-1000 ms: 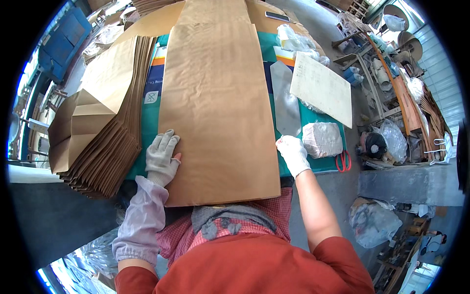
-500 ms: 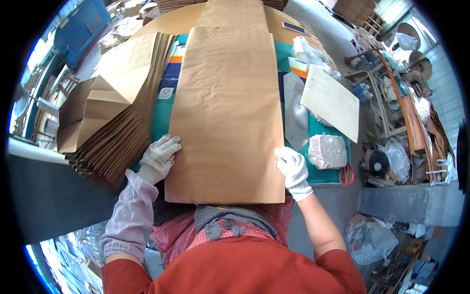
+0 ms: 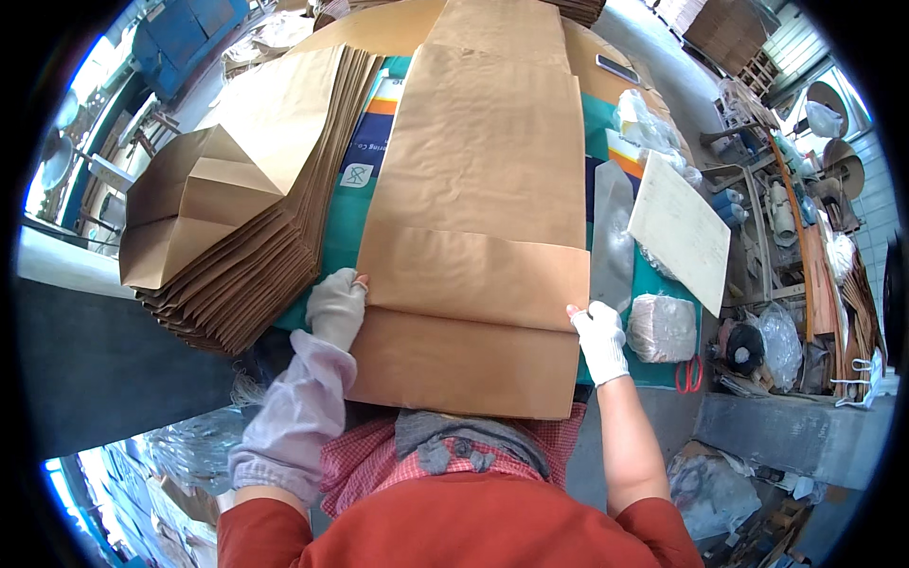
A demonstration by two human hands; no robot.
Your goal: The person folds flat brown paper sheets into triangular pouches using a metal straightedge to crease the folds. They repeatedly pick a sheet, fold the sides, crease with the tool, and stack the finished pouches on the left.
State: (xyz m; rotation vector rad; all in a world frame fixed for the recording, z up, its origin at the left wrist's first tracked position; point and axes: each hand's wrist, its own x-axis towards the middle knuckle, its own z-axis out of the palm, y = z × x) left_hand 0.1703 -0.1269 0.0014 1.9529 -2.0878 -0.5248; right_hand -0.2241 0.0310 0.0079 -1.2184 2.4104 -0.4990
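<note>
A long brown kraft paper bag [image 3: 488, 151] lies lengthwise in front of me. Its near end is turned up and back into a wide flap [image 3: 473, 279], uncovering another brown paper layer [image 3: 464, 364] beneath. My left hand [image 3: 339, 308], in a white glove with the thumb tip bare, is closed on the flap's left edge. On the opposite edge my right hand [image 3: 598, 339], gloved the same way, pinches the paper between thumb and fingers. The fingers under the paper are partly hidden.
To the left is a fanned stack of folded brown paper bags [image 3: 227, 237]. On the right lie a pale flat board [image 3: 680, 227], a grey plate [image 3: 614, 222], a plastic-wrapped block [image 3: 661, 328], red scissors [image 3: 689, 375] and crumpled plastic [image 3: 649, 123]. A phone [image 3: 617, 68] rests farther back.
Both hands have taken the bag's near end and lifted it up and away from me, folding it back. The whole view has shifted slightly.
</note>
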